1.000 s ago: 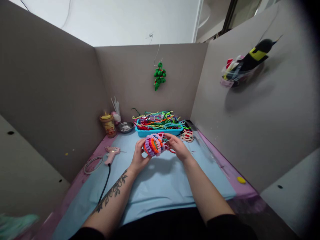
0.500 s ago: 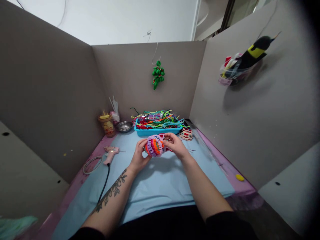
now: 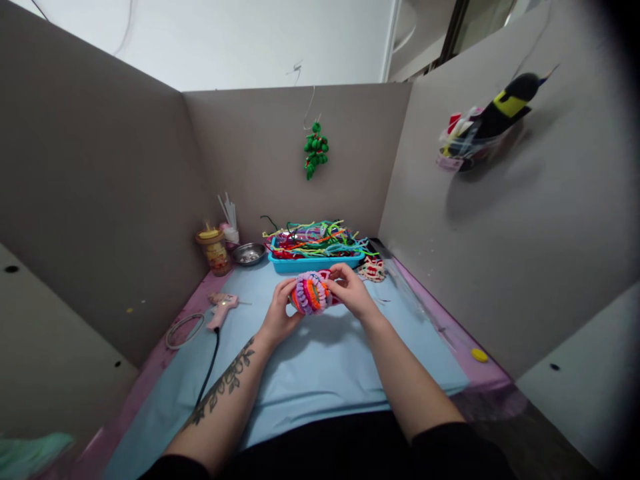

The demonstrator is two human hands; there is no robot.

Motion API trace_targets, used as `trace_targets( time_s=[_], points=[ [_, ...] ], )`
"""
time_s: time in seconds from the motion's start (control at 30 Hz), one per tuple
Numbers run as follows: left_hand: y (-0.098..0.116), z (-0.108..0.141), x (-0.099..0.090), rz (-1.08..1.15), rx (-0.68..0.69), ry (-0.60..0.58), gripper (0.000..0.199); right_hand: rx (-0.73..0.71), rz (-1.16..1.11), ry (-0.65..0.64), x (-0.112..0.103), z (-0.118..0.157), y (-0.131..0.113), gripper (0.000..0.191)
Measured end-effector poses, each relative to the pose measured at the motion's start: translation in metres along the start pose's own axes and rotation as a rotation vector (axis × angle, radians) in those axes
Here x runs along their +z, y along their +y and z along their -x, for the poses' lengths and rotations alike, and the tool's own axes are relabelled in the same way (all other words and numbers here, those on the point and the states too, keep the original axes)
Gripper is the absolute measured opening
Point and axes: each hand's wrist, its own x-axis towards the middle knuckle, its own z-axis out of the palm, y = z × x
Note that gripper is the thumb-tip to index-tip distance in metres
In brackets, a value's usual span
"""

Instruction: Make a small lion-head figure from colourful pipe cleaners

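Between my two hands, raised over the blue cloth [image 3: 310, 373], is a rounded multicoloured craft piece [image 3: 311, 293] made of fuzzy coiled strips in purple, orange, pink and red. My left hand [image 3: 281, 310] is closed on its left side, thumb below and fingers along the top. On the right, my right hand [image 3: 347, 290] pinches its upper right edge, where dark red loops show. Part of the piece is hidden behind the fingers of both hands.
A blue tray [image 3: 320, 265] heaped with colourful pipe cleaners stands at the back. To the left are a pink glue gun [image 3: 223, 310], a metal bowl [image 3: 249, 253] and a cup [image 3: 216, 253]. A beaded-looking piece [image 3: 373, 269] lies right of the tray. Grey partitions enclose three sides.
Almost nothing differs. The craft piece has turned or shifted very slightly in my hands, and both hands keep their hold.
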Motion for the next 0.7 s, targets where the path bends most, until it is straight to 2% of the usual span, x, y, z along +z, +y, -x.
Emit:
trace_targets(
  time_s=[0.2,0.37,0.5,0.7],
  points=[
    [-0.001,-0.001,0.000,0.045,-0.034,0.005,0.064,0.002,0.038,0.011,0.000,0.000,0.003,0.028],
    [-0.004,0.000,0.000,0.006,-0.002,-0.012,0.064,0.007,0.065,0.024,-0.001,-0.001,0.006,0.028],
    [-0.003,-0.001,0.001,-0.038,0.023,-0.007,0.066,0.018,0.002,0.037,-0.003,-0.003,0.011,0.039],
    [0.001,0.001,0.001,-0.007,0.017,0.029,0.070,0.126,-0.282,0.028,-0.006,-0.006,0.015,0.068]
  ],
)
